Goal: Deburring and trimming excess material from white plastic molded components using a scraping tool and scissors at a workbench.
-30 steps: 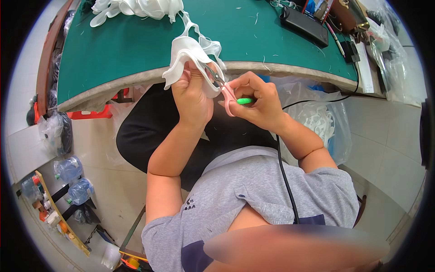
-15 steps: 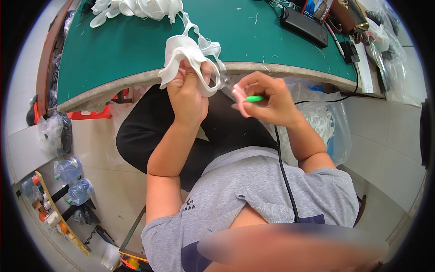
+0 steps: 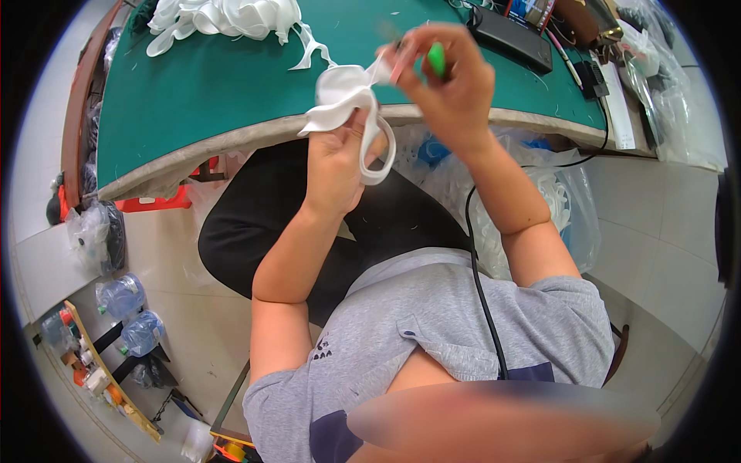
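My left hand [image 3: 336, 166] is closed around a bunch of folded white fabric pieces [image 3: 347, 100] at the table's near edge. A white loop [image 3: 378, 166] of the same cloth hangs beside its fingers. My right hand [image 3: 451, 81] is raised over the tabletop, closed on a small cutting tool with pink and green grips, seemingly thread snips [image 3: 438, 59]; its tip is smeared by motion. White cloth stretches up toward the right fingers; whether they pinch it too I cannot tell. A thin white strip [image 3: 310, 48] runs from the held pieces toward a white heap [image 3: 224, 19] farther back.
Thread scraps dot the green tabletop [image 3: 231, 100]. A black box-shaped device [image 3: 509, 38], a pen [image 3: 565, 62] and an adapter with a cable [image 3: 593, 79] lie at the right. Below the table's right side sits a clear plastic bag [image 3: 575, 212] of white pieces. Water bottles [image 3: 141, 332] stand at lower left.
My right hand has gone up and away from me with the snips, from beside the loop to above the tabletop. The left hand and white pieces have shifted slightly right.
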Available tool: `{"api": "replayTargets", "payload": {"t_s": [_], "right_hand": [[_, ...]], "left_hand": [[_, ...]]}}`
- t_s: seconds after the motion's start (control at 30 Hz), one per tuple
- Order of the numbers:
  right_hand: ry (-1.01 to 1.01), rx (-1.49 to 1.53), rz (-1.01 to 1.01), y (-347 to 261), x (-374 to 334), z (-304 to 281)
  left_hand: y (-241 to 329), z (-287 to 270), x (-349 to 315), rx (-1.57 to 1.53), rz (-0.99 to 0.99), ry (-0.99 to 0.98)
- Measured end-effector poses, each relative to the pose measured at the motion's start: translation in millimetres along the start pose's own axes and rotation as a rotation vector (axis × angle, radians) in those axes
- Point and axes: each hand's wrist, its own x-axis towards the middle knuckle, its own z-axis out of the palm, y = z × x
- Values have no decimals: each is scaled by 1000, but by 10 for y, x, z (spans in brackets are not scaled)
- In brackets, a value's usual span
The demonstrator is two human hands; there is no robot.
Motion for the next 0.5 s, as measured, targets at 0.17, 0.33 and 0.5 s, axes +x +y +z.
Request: {"api": "replayTargets", "payload": {"t_s": [0.17,0.33,0.5], "right_hand": [[68,4,183,88,304,-240],[83,194,307,10,362,-654],[-471,325,471,-201,167,-1158]], "left_hand": [[68,-76,-38,77,-316,-325],[155,-7,-16,148,-301,-465],[179,-84,70,430,-19,-433]]}}
